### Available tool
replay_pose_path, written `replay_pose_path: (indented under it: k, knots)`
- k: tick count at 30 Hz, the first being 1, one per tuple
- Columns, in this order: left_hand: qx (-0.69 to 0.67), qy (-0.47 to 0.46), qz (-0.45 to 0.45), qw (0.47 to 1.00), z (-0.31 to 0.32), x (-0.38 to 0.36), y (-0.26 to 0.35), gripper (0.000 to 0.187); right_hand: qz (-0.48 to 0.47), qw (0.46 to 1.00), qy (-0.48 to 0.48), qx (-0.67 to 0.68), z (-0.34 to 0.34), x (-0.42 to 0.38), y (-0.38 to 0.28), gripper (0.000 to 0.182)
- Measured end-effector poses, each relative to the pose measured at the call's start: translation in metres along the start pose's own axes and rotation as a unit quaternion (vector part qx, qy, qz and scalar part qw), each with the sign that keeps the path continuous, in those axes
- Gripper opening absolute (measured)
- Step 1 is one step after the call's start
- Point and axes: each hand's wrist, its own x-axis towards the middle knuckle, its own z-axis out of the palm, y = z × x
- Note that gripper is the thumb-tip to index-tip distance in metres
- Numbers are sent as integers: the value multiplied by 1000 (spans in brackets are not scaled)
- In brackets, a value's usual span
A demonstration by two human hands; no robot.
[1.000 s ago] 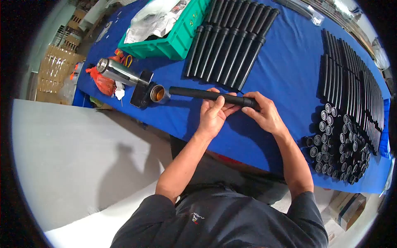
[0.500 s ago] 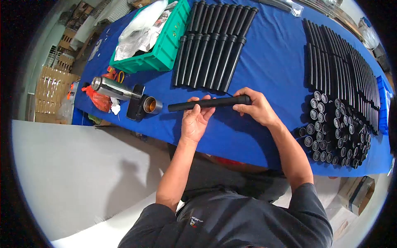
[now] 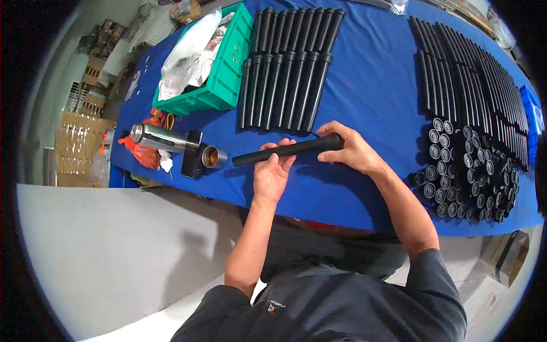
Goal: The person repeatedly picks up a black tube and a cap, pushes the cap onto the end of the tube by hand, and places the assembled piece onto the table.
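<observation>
A long black tube (image 3: 290, 150) is held crosswise over the blue table, its thicker end at the right. My left hand (image 3: 274, 171) supports it near the middle from below, thumb in front and fingers behind. At the thick end, my right hand (image 3: 350, 149) wraps its fingers and thumb round the tube. Beyond my hands lie two rows of similar black tubes (image 3: 286, 91) side by side on the cloth.
Left stand a green crate (image 3: 225, 77) with white bags, a steel flask (image 3: 162, 138), a metal cup (image 3: 214, 157) and a red bag (image 3: 142, 154). At right lie thin black tubes (image 3: 467, 97) and round black caps (image 3: 450, 171) on the blue tablecloth (image 3: 370, 74).
My right hand has shifted further over the thick end, covering more of it. The tube tilts slightly more, its left end lower. The camera view has moved a little.
</observation>
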Motion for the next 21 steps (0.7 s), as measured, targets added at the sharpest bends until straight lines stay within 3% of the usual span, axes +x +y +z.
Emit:
replay_pose_path:
  k: [3,9,15,21]
  knots:
    - [-13,6,-10,1000,1,1,2,26,88,988,-57,117,-2,0,-3,32]
    - [-10,4,-15,1000,-2,-1,2,27,64,988,-83,110,-5,-2,-6,25]
    - [-9,16,-14,1000,1,-3,3,28,6,994,-45,96,0,0,4,23]
    - [-9,-4,-24,1000,-7,1,3,27,-23,996,-43,75,-3,-1,3,30]
